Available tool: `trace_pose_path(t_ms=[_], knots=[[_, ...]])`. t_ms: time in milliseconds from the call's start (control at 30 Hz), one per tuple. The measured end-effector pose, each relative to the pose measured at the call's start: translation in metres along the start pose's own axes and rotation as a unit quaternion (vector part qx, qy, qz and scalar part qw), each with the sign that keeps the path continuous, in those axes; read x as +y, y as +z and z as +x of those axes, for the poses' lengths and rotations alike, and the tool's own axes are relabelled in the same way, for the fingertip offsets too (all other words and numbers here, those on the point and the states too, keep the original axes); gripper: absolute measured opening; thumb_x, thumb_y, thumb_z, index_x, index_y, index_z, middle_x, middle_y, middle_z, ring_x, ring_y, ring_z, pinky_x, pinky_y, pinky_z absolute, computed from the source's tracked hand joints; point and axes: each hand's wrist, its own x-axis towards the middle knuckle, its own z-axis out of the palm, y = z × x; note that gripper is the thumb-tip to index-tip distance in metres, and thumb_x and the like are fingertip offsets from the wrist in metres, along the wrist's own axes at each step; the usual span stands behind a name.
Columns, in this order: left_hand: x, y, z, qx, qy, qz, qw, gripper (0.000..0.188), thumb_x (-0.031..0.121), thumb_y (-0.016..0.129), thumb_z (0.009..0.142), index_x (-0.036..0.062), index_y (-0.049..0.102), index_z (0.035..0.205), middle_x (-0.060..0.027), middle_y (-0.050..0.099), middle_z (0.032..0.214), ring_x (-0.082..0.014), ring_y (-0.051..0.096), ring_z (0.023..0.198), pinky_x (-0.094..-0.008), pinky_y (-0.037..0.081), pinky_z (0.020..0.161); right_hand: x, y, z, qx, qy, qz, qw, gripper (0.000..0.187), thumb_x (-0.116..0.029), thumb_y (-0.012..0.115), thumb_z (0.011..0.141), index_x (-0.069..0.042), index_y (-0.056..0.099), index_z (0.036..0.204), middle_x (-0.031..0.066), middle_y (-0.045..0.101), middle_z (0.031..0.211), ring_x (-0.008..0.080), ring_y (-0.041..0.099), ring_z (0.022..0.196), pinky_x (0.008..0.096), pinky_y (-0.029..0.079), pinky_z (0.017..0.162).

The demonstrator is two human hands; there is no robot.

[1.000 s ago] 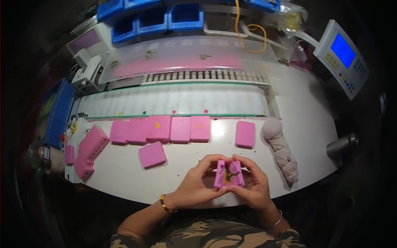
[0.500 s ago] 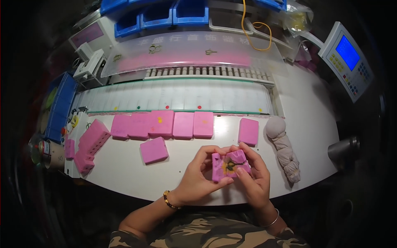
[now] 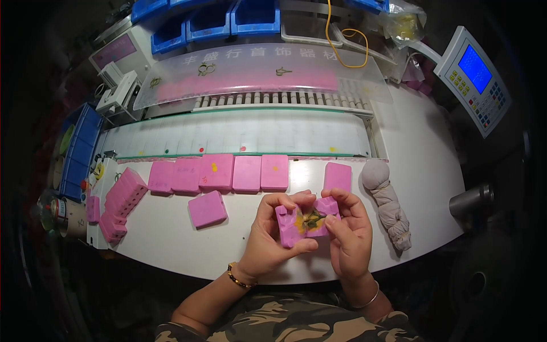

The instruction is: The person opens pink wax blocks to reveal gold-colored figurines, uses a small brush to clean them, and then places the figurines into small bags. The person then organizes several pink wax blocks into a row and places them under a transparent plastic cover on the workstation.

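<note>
Both hands hold one pink rubber mould [image 3: 306, 220], split open above the white table's near edge. My left hand [image 3: 272, 236] grips its left half from below and behind. My right hand [image 3: 347, 228] pinches the right half, folded back. Inside the open mould lies a small dark and yellow piece [image 3: 311, 219]. A row of shut pink moulds [image 3: 218, 172] lies just beyond, one loose pink mould [image 3: 207, 209] sits to the left, and another pink mould [image 3: 337, 176] stands behind my right hand.
A knotted grey cloth [image 3: 387, 202] lies right of my hands. A white conveyor [image 3: 239, 137] runs across the middle, with blue bins [image 3: 228, 20] behind. A keypad panel with a blue screen [image 3: 474, 80] stands at right. More pink moulds [image 3: 118, 202] are stacked at left.
The mould has been pulled further open and lifted away from me, toward the row; both hands moved with it. The dark and yellow piece inside shows more.
</note>
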Motion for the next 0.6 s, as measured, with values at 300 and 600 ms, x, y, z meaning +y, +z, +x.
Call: trace_pose_path(t_ms=[300,600], knots=[[-0.016,0.011,-0.004,0.03,0.165,0.147,0.975,0.06,0.005,0.084,0.07,0.0085,0.039,0.109,-0.0175,0.045,0.128,-0.0276,0.044,0.127,-0.0388,0.038,0.105,-0.002,-0.001,0.011,0.01,0.043,0.05,0.998,0.037,0.007,0.047,0.089,0.005,0.048,0.126,0.0177,0.055,0.125,0.0205,0.053,0.117,0.0323,0.04,0.103],[-0.005,0.016,-0.007,0.007,0.094,0.076,0.993,0.062,0.025,0.084,0.074,0.0076,0.039,0.114,-0.013,0.033,0.13,-0.0248,0.041,0.124,-0.0382,0.04,0.101,-0.017,-0.011,0.018,-0.121,0.044,-0.093,0.987,0.03,0.007,0.046,0.092,0.004,0.054,0.121,0.0127,0.06,0.119,0.0157,0.059,0.106,0.0279,0.048,0.093]])
